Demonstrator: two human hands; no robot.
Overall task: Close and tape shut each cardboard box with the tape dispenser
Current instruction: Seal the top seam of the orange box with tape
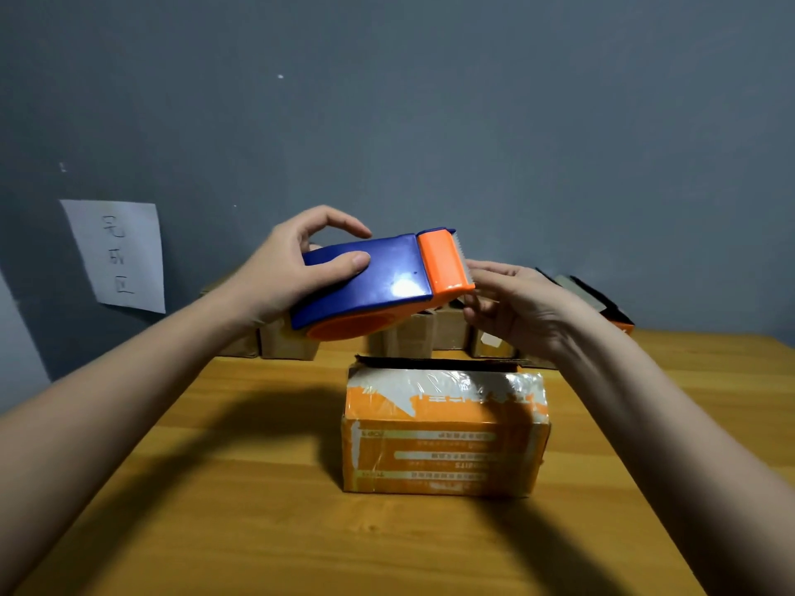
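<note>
The tape dispenser (378,281), blue with an orange cutter end, is held in mid-air at the centre of the frame, above the table (258,423). It is gripped round its blue body by the left hand (284,268), thumb on top and fingers curled over the far edge. At the serrated end, the right hand (516,303) is curled, apparently pinching the loose tape end, though the tape itself cannot be made out. The dispenser is judged light, rigid and smooth; a hold on the body, away from the blade, is advised. The orange cardboard box (443,432) is seen below centre, its old tape wrinkled. It is judged light and easily dented. More boxes (288,342) are ranged behind.
</note>
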